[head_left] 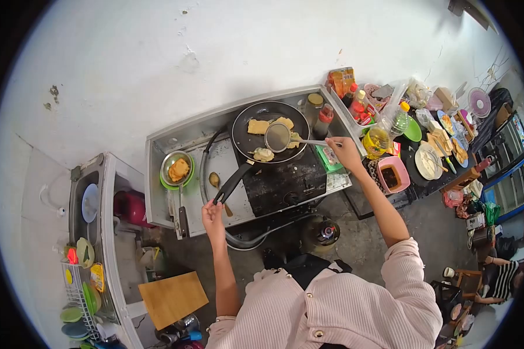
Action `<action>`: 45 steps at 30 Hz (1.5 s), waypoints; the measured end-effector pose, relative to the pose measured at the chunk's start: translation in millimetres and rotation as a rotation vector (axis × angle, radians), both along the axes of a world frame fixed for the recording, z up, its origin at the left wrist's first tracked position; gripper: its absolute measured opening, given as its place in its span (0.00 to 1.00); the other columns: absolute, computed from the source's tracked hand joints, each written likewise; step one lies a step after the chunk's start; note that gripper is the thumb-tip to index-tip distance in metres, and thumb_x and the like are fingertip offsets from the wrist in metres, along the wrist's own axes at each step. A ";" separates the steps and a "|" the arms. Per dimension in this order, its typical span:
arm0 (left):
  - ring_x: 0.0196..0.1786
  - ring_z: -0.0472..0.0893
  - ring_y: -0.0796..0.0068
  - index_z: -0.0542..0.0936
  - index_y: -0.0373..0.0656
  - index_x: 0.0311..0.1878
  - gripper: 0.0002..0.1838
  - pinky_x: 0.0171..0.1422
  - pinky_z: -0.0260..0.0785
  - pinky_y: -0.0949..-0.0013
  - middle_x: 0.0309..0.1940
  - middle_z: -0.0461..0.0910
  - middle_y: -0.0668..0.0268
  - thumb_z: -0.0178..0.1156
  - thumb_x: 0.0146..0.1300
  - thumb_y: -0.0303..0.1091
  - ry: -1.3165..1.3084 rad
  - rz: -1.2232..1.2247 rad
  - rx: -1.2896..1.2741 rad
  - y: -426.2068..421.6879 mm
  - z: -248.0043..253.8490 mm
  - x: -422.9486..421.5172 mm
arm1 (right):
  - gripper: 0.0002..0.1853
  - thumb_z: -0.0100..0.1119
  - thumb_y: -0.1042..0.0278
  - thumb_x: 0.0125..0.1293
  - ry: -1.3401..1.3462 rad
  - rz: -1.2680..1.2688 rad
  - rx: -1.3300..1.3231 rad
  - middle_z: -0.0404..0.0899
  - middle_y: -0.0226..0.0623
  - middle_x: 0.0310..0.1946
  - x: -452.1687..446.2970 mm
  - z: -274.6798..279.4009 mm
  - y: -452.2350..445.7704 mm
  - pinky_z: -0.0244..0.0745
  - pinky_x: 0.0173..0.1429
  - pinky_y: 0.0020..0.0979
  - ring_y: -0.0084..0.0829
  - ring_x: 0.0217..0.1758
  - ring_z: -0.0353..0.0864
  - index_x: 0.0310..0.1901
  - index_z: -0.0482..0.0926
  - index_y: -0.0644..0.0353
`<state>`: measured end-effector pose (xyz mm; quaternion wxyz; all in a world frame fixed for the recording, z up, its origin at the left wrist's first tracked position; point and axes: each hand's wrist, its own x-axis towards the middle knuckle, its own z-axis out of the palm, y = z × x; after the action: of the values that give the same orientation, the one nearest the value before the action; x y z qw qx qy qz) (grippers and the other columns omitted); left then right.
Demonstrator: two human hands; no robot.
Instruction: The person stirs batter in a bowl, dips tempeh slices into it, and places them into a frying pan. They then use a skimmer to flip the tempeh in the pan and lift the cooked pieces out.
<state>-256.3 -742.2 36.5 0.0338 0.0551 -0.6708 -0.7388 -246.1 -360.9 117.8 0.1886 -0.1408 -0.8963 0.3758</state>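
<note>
A black frying pan sits on the black gas stove, with several golden fried pieces in it. My left hand is closed around the end of the pan's handle. In my right hand is the handle of a mesh strainer, its round head over the pan and partly covering the food. One pale, lumpy piece lies near the pan's front edge. Whether the strainer touches the food, I cannot tell.
Left of the stove, a second strainer with fried food rests on a green bowl, near a spoon. Sauce bottles and a pink container stand to the right. A gas cylinder is below. Another person is at far right.
</note>
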 end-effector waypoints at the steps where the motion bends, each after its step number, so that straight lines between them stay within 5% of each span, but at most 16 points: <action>1: 0.40 0.74 0.80 0.67 0.37 0.51 0.18 0.47 0.62 0.78 0.34 0.73 0.69 0.54 0.61 0.35 -0.007 0.001 -0.003 0.0 1.1 0.2 | 0.16 0.55 0.57 0.59 -0.007 -0.011 0.005 0.73 0.42 0.13 0.0 0.8 -1.2 0.67 0.25 0.30 0.32 0.14 0.75 0.35 0.80 0.64; 7: 0.40 0.74 0.79 0.67 0.36 0.52 0.18 0.48 0.62 0.77 0.35 0.72 0.68 0.54 0.61 0.35 -0.017 0.002 0.005 0.4 2.4 0.0 | 0.17 0.55 0.57 0.58 -0.008 -0.039 -0.020 0.78 0.50 0.25 -0.1 1.3 -4.6 0.71 0.36 0.35 0.45 0.30 0.79 0.34 0.80 0.65; 16: 0.39 0.74 0.79 0.66 0.36 0.52 0.19 0.49 0.62 0.76 0.34 0.72 0.68 0.54 0.61 0.35 -0.017 0.001 -0.002 0.4 3.1 0.7 | 0.15 0.53 0.58 0.59 -0.023 -0.070 0.030 0.78 0.50 0.26 -2.1 15.3 -20.5 0.72 0.37 0.35 0.46 0.32 0.78 0.35 0.80 0.63; 24: 0.39 0.74 0.79 0.67 0.36 0.52 0.19 0.46 0.61 0.77 0.33 0.73 0.69 0.54 0.61 0.35 -0.026 0.011 -0.025 0.8 4.6 0.7 | 0.12 0.52 0.61 0.58 0.050 -0.104 0.375 0.77 0.47 0.21 -0.4 27.1 -42.3 0.71 0.33 0.42 0.46 0.28 0.77 0.31 0.80 0.60; 34: 0.39 0.74 0.80 0.66 0.35 0.52 0.19 0.44 0.61 0.78 0.32 0.73 0.68 0.54 0.62 0.34 -0.003 0.012 0.018 2.5 4.0 1.3 | 0.14 0.47 0.64 0.59 -0.029 -0.025 0.013 0.76 0.54 0.28 -20.4 18.0 -63.6 0.70 0.40 0.41 0.50 0.35 0.76 0.36 0.79 0.64; 45: 0.39 0.74 0.79 0.67 0.36 0.52 0.18 0.47 0.63 0.75 0.33 0.71 0.69 0.54 0.62 0.34 -0.012 0.002 0.031 1.8 1.3 0.9 | 0.15 0.47 0.63 0.60 -0.029 -0.040 -0.103 0.76 0.55 0.28 -16.9 14.4 -67.6 0.69 0.40 0.38 0.50 0.36 0.76 0.38 0.78 0.66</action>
<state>-255.4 -740.4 37.8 0.0299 0.0608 -0.6595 -0.7487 -263.0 -428.5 132.3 0.1757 -0.1735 -0.8753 0.4157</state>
